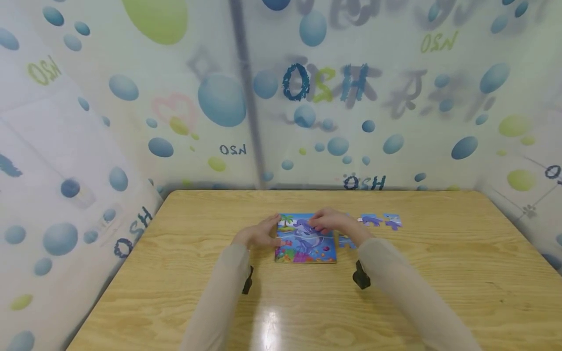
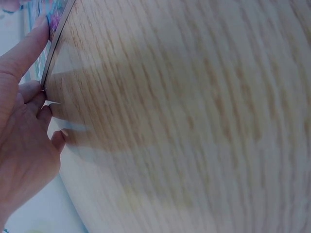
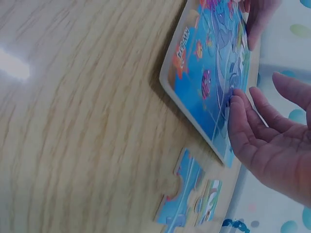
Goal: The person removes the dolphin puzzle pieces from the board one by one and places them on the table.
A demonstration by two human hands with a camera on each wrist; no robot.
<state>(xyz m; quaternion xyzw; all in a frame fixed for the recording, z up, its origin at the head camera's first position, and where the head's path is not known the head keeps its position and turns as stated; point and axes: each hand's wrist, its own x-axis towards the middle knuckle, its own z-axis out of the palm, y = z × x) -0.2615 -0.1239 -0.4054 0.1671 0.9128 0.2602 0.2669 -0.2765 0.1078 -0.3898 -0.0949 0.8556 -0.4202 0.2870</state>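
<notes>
Fingers point(image 3: 239, 116) on flat rectangular puzzle point(image 1: 307, 243)

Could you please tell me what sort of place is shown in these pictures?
Probably a small indoor booth for tabletop activities: pale patterned walls, perhaps curtains, stand around three sides of a wooden table, where a dolphin puzzle lies with loose pieces beside it.

Left sleeve point(image 1: 218, 297), seven o'clock in head view: long, plain, pale grey-beige. Right sleeve point(image 1: 412, 297), five o'clock: matching. Left wrist unit point(image 1: 248, 282), five o'clock of left cuff point(image 1: 237, 254): black, narrow. Right wrist unit point(image 1: 361, 277), seven o'clock of right cuff point(image 1: 371, 246): black, blockier. Left hand point(image 1: 261, 234), right hand point(image 1: 329, 221): bare.
</notes>
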